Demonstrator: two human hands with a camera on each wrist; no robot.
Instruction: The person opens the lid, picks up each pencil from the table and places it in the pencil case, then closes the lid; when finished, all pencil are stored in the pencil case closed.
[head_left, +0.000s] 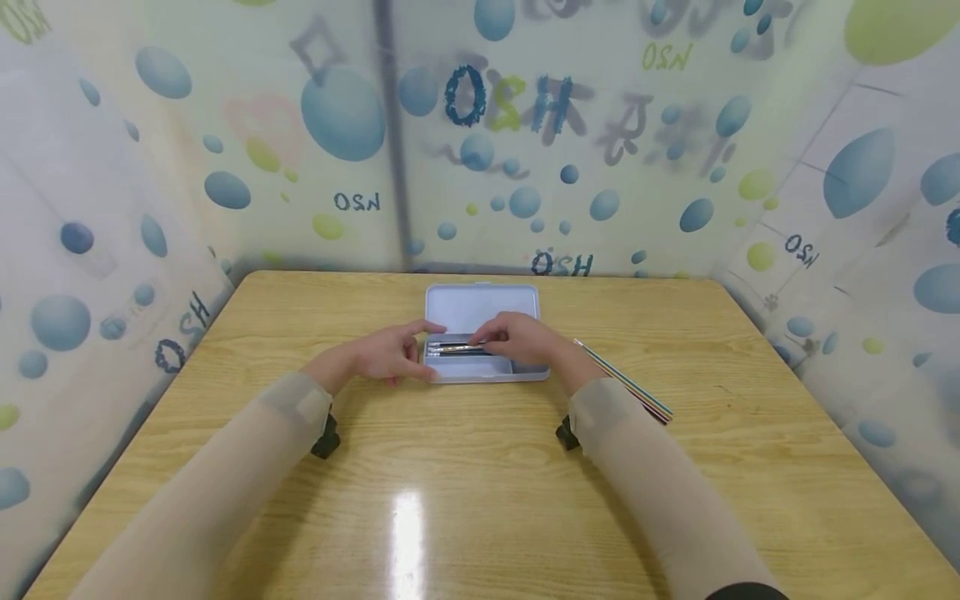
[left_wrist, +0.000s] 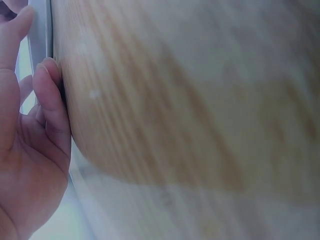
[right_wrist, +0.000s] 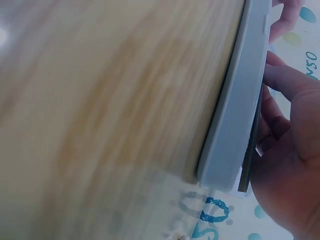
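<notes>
A pale, shallow pencil case (head_left: 468, 368) lies on the table with its lid raised at the back. Several slim, dark pencils with silvery ends (head_left: 442, 349) lie lengthwise in its long compartment. My left hand (head_left: 386, 353) holds the case's left end, thumb at the front corner and index finger near the hinge side. My right hand (head_left: 521, 337) reaches into the case and pinches a pencil over the compartment. In the right wrist view a dark pencil (right_wrist: 247, 167) shows under this hand, beside the case wall (right_wrist: 230, 115). The fingertips are partly hidden there.
Several coloured pencils (head_left: 637, 387) lie side by side on the wooden table (head_left: 480, 500), to the right of the case and partly behind my right forearm. A patterned wall (head_left: 465, 183) stands just beyond the table's far edge, with more at both sides.
</notes>
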